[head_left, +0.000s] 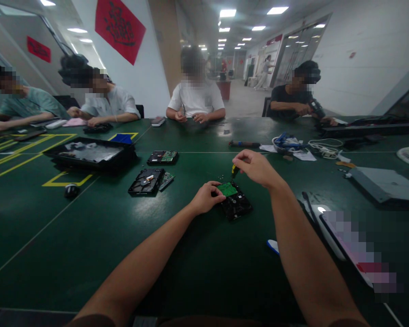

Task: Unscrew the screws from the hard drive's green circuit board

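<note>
While a glossy green table (177, 254) occupies the white-walled room (364, 54), the left hand (205, 198) grips a flat black drive (237, 207), the right (257, 169) a yellow screwdriver (234, 169).

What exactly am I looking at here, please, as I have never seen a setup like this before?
There is no robot: a camera worn on someone's head looks forward and down, giving this single view of their two bare hands. The left hand rests on the edge of a black hard drive with a green circuit board. The right hand holds a yellow tool pointing down at the drive. Also on the dark green table, to the left, are two more drives, a black tray and a mouse.
</note>
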Action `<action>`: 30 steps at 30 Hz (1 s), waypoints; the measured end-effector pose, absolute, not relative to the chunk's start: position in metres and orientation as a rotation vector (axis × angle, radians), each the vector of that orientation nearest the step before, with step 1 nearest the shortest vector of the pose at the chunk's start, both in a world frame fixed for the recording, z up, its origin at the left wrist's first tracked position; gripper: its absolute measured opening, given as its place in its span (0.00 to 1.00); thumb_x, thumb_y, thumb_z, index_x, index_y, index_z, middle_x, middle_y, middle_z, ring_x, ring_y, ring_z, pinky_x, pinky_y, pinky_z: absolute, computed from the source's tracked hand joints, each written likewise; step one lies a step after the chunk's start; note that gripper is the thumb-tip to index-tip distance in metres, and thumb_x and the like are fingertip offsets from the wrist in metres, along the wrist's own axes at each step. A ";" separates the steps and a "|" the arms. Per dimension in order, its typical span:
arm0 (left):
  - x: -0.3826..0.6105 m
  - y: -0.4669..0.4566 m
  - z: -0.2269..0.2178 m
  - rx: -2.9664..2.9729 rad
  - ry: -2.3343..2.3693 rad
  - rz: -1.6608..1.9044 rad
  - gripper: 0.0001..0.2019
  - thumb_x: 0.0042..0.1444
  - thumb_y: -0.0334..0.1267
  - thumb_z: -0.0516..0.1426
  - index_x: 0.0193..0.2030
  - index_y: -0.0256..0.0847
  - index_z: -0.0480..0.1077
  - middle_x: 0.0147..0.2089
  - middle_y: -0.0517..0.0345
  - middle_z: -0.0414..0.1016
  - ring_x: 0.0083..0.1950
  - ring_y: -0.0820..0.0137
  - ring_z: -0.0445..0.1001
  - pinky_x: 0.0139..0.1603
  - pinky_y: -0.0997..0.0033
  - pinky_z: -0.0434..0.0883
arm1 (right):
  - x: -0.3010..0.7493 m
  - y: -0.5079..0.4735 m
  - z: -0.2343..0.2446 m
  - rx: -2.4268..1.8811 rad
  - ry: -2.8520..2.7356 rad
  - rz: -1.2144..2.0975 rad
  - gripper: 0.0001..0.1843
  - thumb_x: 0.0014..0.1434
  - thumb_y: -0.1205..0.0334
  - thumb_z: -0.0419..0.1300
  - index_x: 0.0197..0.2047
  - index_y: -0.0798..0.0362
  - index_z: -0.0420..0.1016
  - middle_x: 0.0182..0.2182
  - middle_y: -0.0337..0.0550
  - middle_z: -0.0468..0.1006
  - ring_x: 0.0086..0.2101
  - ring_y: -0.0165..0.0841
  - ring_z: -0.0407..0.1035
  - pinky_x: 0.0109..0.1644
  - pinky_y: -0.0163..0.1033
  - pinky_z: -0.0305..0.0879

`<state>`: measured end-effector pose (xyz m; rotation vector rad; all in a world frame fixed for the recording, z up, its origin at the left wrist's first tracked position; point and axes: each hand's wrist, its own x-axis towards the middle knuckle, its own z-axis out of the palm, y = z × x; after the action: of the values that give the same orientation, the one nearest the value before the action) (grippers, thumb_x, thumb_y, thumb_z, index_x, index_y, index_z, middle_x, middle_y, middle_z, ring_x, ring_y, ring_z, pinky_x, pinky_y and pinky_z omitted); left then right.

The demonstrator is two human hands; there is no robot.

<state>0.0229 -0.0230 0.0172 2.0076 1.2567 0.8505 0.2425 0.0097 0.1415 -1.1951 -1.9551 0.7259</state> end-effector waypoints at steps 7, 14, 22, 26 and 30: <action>0.023 -0.023 0.017 2.017 1.250 0.850 0.06 0.56 0.40 0.66 0.32 0.41 0.80 0.61 0.49 0.72 0.64 0.56 0.70 0.64 0.54 0.67 | 0.240 0.008 0.142 -1.101 -1.884 1.006 0.13 0.68 0.53 0.55 0.48 0.48 0.76 0.40 0.46 0.81 0.28 0.32 0.72 0.32 0.42 0.67; 0.023 -0.024 0.019 2.026 1.241 0.860 0.07 0.56 0.40 0.66 0.32 0.40 0.79 0.61 0.49 0.73 0.63 0.56 0.71 0.64 0.54 0.67 | 0.244 0.011 0.140 -1.155 -1.872 0.951 0.14 0.63 0.48 0.61 0.41 0.50 0.77 0.31 0.43 0.77 0.30 0.34 0.68 0.33 0.42 0.64; 0.023 -0.024 0.019 2.003 1.261 0.851 0.06 0.56 0.41 0.66 0.32 0.41 0.80 0.61 0.50 0.72 0.64 0.56 0.71 0.65 0.55 0.67 | 0.243 0.017 0.133 -1.240 -1.854 0.861 0.14 0.60 0.48 0.64 0.35 0.50 0.73 0.34 0.44 0.78 0.34 0.36 0.70 0.37 0.44 0.66; 0.023 -0.023 0.018 2.006 1.251 0.865 0.06 0.56 0.40 0.66 0.32 0.42 0.80 0.61 0.50 0.72 0.64 0.57 0.70 0.65 0.55 0.67 | 0.241 0.014 0.136 -1.172 -1.797 0.982 0.09 0.61 0.54 0.63 0.37 0.50 0.73 0.39 0.47 0.80 0.35 0.36 0.72 0.37 0.42 0.69; 0.023 -0.023 0.018 2.013 1.243 0.860 0.06 0.56 0.40 0.66 0.32 0.41 0.80 0.61 0.50 0.73 0.65 0.56 0.70 0.65 0.54 0.67 | 0.239 0.011 0.138 -1.053 -1.752 1.191 0.08 0.63 0.57 0.61 0.43 0.49 0.73 0.46 0.49 0.81 0.43 0.39 0.74 0.38 0.42 0.72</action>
<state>0.0234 -0.0235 0.0179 2.0131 1.2429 0.8602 0.2393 0.0110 0.1383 -1.0529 -1.7518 1.1914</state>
